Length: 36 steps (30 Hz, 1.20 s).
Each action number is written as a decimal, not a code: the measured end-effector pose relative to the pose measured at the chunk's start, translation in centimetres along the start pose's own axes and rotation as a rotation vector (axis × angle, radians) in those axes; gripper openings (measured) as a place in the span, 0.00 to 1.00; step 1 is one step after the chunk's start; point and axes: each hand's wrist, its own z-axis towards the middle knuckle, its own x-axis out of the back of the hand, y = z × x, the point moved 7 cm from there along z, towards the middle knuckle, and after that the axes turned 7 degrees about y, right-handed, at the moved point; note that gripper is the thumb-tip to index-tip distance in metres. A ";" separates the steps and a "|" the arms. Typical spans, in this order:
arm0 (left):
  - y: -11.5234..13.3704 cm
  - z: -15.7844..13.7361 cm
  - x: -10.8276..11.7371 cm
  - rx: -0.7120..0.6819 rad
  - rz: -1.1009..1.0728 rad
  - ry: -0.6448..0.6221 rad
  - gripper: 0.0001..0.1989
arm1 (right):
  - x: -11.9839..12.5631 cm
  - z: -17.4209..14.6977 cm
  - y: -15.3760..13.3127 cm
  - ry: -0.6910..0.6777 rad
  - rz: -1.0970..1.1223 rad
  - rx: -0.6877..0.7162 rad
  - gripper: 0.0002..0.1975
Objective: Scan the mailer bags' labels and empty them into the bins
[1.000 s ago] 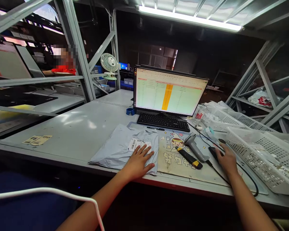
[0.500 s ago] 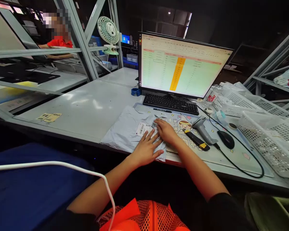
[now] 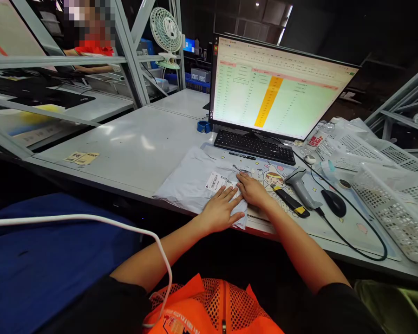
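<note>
Seated at a grey work table point(image 3: 132, 148), both bare hands down on a pale grey mailing bag point(image 3: 191, 178) lying flat near the front edge, just left of a cartoon-printed desk mat point(image 3: 282, 185); left hand point(image 3: 221, 208) spread open, fingers flat and splayed across the bag's near right corner, gripping nothing; right hand point(image 3: 252, 190) palm down at the bag's right edge beside the white barcode label point(image 3: 220, 181), fingers loosely curled, fingertips hidden under the hand, so impossible to tell whether pinching the plastic or only pressing it. Label print too small to read. To the right on the mat, a yellow-and-black utility knife point(image 3: 290, 202), a grey handheld scanner point(image 3: 299, 185) and a black mouse point(image 3: 333, 202), its cable looping toward the table edge. Behind, a black keyboard point(image 3: 255, 146) under a monitor point(image 3: 278, 93) showing a spreadsheet, cells illegible. White perforated baskets point(image 3: 393, 204) cut off by the right border, contents blurred. Blue tape roll point(image 3: 204, 126) left of the monitor; small tan slips point(image 3: 81, 158) far left. Beyond the steel racking point(image 3: 125, 60), another person in a red top point(image 3: 90, 46), mostly blocked by the uprights, and a white desk fan point(image 3: 165, 30)
</note>
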 end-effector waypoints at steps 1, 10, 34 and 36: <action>0.0 0.0 0.0 -0.002 0.003 -0.001 0.36 | 1.2 -0.1 0.2 0.029 0.015 -0.001 0.27; 0.4 0.3 -0.1 -0.010 0.059 0.022 0.37 | 14.0 -9.0 14.7 0.353 -0.312 -0.693 0.34; 0.8 0.2 0.3 0.029 -0.045 -0.023 0.56 | 14.3 -6.9 -4.3 -0.242 0.424 -0.277 0.18; 0.7 0.2 0.9 0.049 -0.090 -0.028 0.55 | 14.2 -6.6 -2.8 -0.169 0.377 -0.239 0.19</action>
